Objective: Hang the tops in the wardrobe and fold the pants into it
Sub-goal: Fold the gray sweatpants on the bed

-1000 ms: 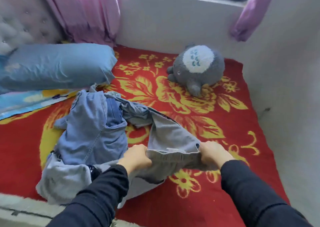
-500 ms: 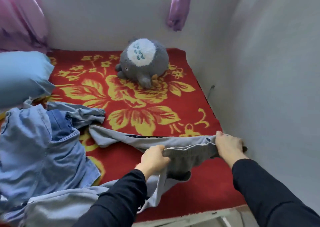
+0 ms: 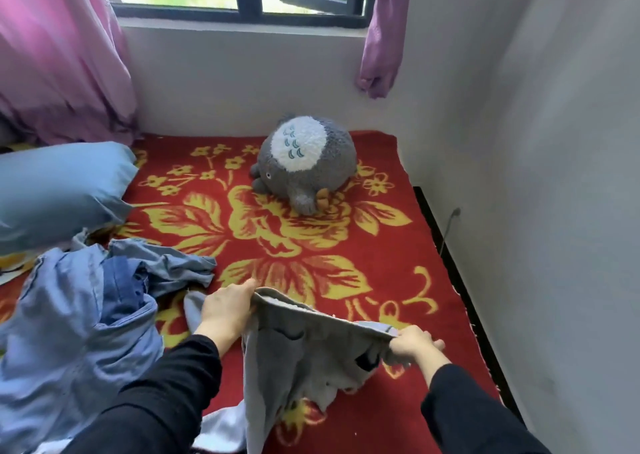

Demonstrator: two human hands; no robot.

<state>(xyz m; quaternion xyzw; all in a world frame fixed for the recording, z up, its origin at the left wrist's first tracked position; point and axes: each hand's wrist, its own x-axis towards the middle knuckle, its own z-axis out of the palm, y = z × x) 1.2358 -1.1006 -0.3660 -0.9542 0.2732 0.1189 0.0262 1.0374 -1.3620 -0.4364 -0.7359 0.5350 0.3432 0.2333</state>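
Covering the bed, red blanket (image 3: 311,245) with yellow flowers, grey plush toy (image 3: 304,162) near window wall, blue pillow (image 3: 59,187) at left, blue garments (image 3: 79,322) heaped beside, left hand (image 3: 227,310) and right hand (image 3: 412,344) each gripping waistband of grey pants (image 3: 301,356), raised over blanket's near edge.

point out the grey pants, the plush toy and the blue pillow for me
grey pants (image 3: 277,367), head view, on the hanging fabric below the waistband
plush toy (image 3: 298,143), head view, on its white belly patch
blue pillow (image 3: 59,190), head view, on the middle of its top face
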